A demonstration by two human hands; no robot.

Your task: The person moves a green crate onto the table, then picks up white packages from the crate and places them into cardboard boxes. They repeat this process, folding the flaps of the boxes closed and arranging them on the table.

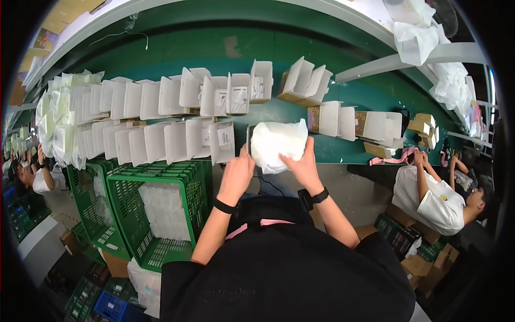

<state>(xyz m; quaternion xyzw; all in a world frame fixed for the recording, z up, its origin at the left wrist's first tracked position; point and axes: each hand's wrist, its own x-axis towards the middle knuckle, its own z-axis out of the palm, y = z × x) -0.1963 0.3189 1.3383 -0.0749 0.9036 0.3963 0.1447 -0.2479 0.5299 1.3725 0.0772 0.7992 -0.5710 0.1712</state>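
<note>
In front of me, at the bench's near edge, is a white package (pixel 276 145) in thin, crinkled wrapping. My right hand (pixel 304 165) grips its right side, thumb across the front and fingers behind. My left hand (pixel 236 176) is closed at its left side, beside a thin dark upright edge; what those fingers hold is partly hidden. Just left of that hand stands an open white carton (pixel 221 142) with a printed sheet inside. Two rows of similar open cartons (pixel 153 142) run leftward, some with papers or printed inserts showing.
More open cartons (pixel 338 121) stand right on the green bench (pixel 257 112). White-wrapped packages (pixel 59 118) are stacked at the far left. Green crates (pixel 118 231) stand below on the left, one holding clear plastic packs (pixel 165 212). A co-worker in white (pixel 429 196) works at right.
</note>
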